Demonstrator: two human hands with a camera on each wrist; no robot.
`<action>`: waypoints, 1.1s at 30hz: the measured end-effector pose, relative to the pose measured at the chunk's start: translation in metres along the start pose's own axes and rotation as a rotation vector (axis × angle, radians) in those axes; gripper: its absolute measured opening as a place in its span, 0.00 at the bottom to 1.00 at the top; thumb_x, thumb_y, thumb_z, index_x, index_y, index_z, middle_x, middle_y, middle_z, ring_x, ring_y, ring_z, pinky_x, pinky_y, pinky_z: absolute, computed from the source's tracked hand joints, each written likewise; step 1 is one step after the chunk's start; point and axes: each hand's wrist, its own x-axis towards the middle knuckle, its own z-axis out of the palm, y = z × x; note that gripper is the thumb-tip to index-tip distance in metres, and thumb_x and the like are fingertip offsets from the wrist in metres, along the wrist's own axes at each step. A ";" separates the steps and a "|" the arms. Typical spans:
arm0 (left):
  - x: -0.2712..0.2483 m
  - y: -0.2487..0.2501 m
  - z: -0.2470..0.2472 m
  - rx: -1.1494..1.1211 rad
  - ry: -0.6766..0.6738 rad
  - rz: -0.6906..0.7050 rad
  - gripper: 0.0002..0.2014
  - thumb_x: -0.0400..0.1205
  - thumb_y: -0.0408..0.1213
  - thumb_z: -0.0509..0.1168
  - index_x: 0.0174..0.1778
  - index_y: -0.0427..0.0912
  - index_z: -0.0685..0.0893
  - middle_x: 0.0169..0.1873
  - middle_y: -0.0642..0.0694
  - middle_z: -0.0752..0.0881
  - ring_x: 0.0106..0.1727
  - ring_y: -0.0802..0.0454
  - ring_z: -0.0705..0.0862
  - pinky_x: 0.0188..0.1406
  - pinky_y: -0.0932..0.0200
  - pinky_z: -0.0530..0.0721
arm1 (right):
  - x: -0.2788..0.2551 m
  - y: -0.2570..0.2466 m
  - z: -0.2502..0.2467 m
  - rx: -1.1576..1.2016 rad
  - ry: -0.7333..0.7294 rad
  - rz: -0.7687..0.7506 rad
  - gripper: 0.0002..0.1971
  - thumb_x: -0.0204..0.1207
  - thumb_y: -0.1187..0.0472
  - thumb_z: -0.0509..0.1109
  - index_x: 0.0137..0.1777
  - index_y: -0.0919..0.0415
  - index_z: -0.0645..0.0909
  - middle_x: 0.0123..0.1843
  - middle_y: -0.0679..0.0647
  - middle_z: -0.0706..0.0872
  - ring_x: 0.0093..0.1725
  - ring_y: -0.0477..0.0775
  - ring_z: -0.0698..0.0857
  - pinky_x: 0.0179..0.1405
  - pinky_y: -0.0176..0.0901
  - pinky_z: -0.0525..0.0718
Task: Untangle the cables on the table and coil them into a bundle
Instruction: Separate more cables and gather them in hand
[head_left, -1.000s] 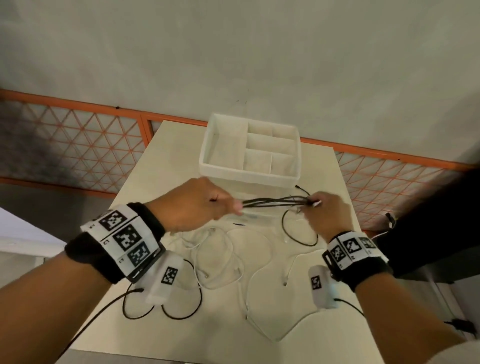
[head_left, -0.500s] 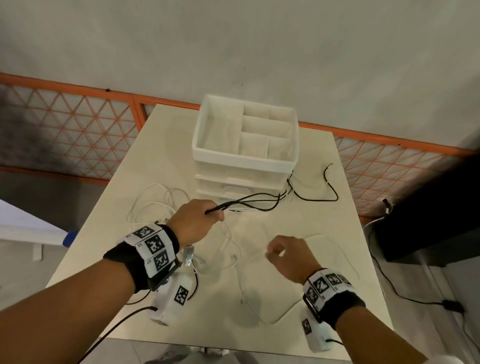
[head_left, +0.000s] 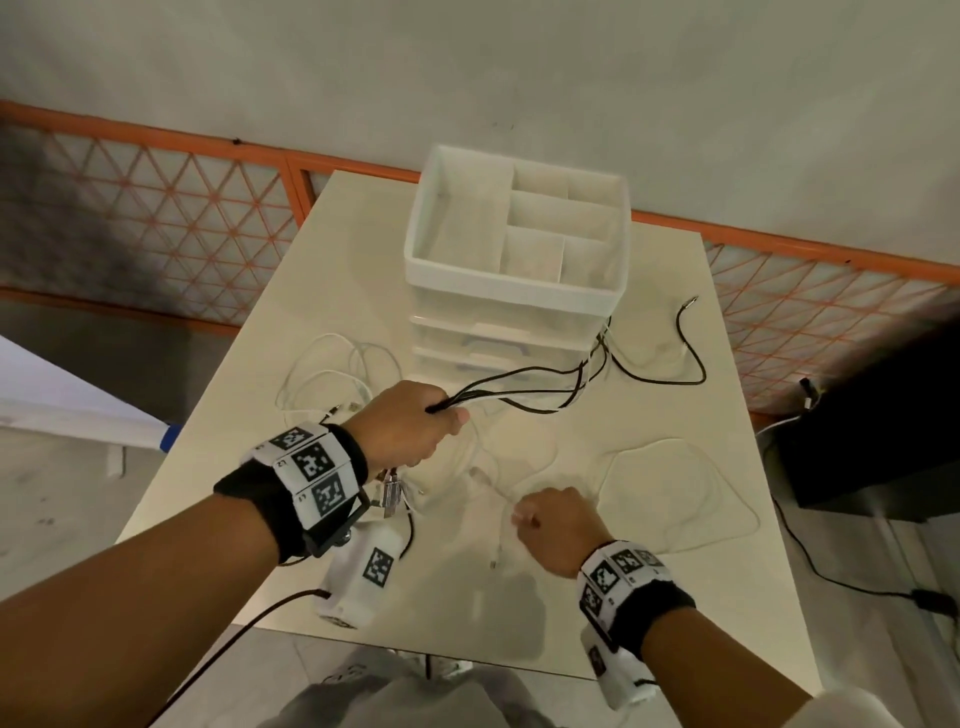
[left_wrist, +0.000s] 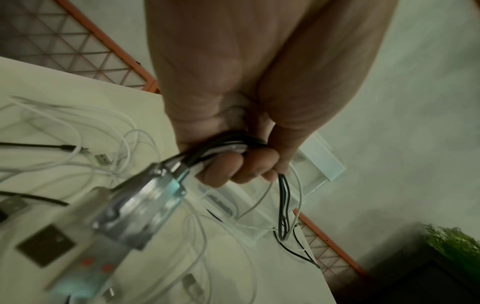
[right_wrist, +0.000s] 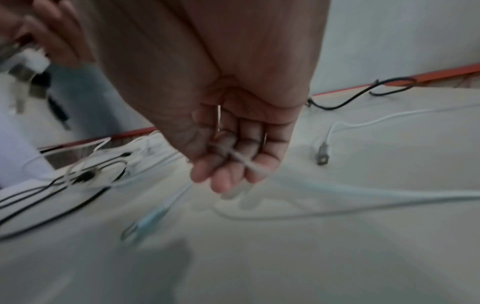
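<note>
My left hand is fisted round a bundle of black and white cables that trail right to the foot of the drawer unit. In the left wrist view the fingers curl over the strands, and metal plugs hang blurred below the fist. My right hand hovers low over the near middle of the table, fingers curled. In the right wrist view a thin white cable crosses those fingers. A black tail lies at the right, and white loops lie at the left and right.
A white drawer organiser with open top compartments stands at the back of the cream table. Orange lattice railing runs behind. A dark box sits off the right edge, with a black lead on the floor.
My right hand let go of the black bundle and dropped to the near middle, onto a white cable. My left hand drew the bundle back towards the near left.
</note>
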 end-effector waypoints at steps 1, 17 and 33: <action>0.000 -0.002 -0.002 -0.020 0.011 -0.001 0.11 0.85 0.41 0.64 0.40 0.39 0.84 0.25 0.47 0.76 0.25 0.52 0.73 0.27 0.60 0.73 | -0.001 0.004 -0.008 0.061 0.042 -0.003 0.14 0.84 0.51 0.63 0.57 0.51 0.90 0.58 0.53 0.92 0.58 0.61 0.87 0.57 0.48 0.83; -0.014 0.056 -0.005 -0.152 -0.192 0.217 0.10 0.89 0.38 0.59 0.47 0.38 0.81 0.28 0.44 0.85 0.19 0.55 0.77 0.19 0.62 0.73 | -0.047 -0.070 -0.148 0.346 0.290 -0.327 0.12 0.75 0.61 0.76 0.29 0.52 0.86 0.21 0.40 0.80 0.26 0.40 0.77 0.30 0.29 0.70; -0.015 0.019 -0.097 0.028 0.195 0.188 0.16 0.82 0.46 0.69 0.42 0.34 0.87 0.21 0.50 0.72 0.15 0.60 0.63 0.16 0.66 0.62 | -0.009 0.029 -0.193 0.641 0.718 0.283 0.23 0.76 0.32 0.67 0.51 0.51 0.85 0.45 0.52 0.92 0.35 0.55 0.89 0.48 0.60 0.91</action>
